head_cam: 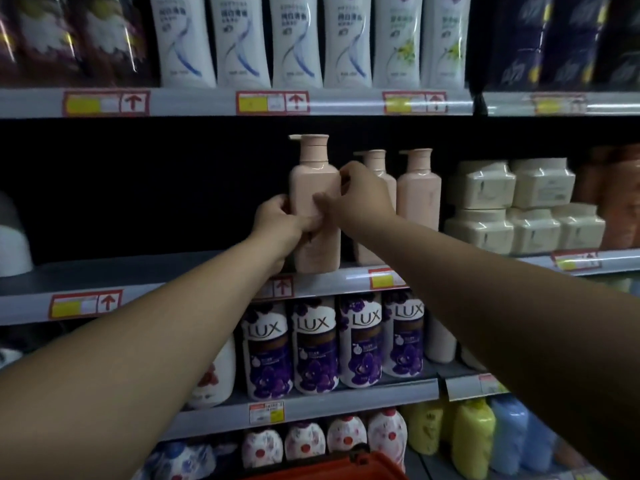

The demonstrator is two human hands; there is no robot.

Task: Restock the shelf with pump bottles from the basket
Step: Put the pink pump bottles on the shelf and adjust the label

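**Both hands on a pink pump bottle at the shelf edge**

Head view: both bare forearms reach forward and upward from the bottom corners of the frame and meet at the middle shelf (145, 271), a grey metal board with a clear price rail along its front. The left hand (277, 220) wraps around the lower left side of a tall pale-pink plastic pump bottle (313, 188), fingers curled against its side and front. The right hand (360, 199) comes in from the right, wrist bent, with its fingers curled over the bottle's right edge and its thumb reaching across the front face towards the left hand. So both hands grip the same bottle.

The bottle stands upright at the front edge of the middle shelf, its pump spout pointing left. Just to its right, partly hidden by the right hand, stand two more pale-pink pump bottles (417, 188) of the same shape, set slightly further back.

Further right on that shelf sit stacked cream-coloured wrapped packs (512, 202). The shelf above holds a row of white curved bottles (242, 39). The shelf below holds purple-and-white bottles labelled LUX (315, 344). Lower still are white refill pouches with red flowers (346, 438) and yellow and blue soft packs (485, 434). At the bottom edge of the frame, the rim of a red plastic basket (367, 462) shows.
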